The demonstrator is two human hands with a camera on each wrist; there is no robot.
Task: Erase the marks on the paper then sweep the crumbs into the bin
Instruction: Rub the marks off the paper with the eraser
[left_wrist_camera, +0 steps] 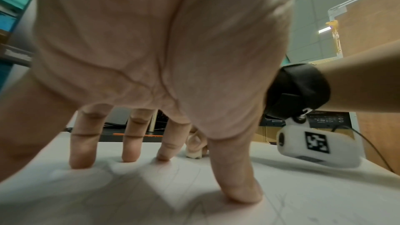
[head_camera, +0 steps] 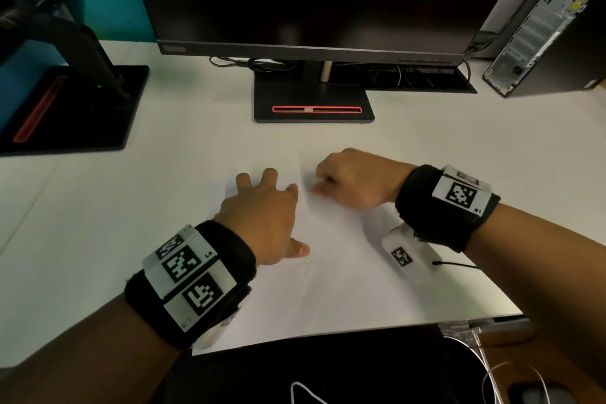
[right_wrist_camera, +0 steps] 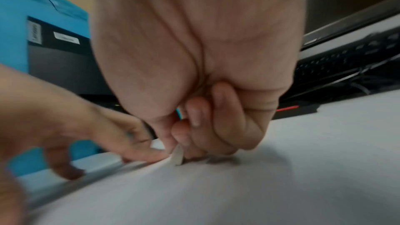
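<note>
A white sheet of paper (head_camera: 337,275) lies on the white desk (head_camera: 114,223), reaching to the front edge. It carries faint pencil marks (head_camera: 306,272), which the left wrist view shows as thin grey lines (left_wrist_camera: 281,199). My left hand (head_camera: 282,216) presses the sheet with spread, straight fingers (left_wrist_camera: 83,156) and thumb. Just to its right, my right hand (head_camera: 323,184) is curled and pinches a small white eraser (right_wrist_camera: 177,156), whose tip touches the paper. The eraser (left_wrist_camera: 194,154) also shows beyond my left fingers. No bin is in view.
A monitor on a black stand base (head_camera: 313,102) stands behind the paper, with cables under it. A second black stand (head_camera: 75,102) is at the far left and a computer tower (head_camera: 551,26) at the far right. White cords hang below the desk's front edge.
</note>
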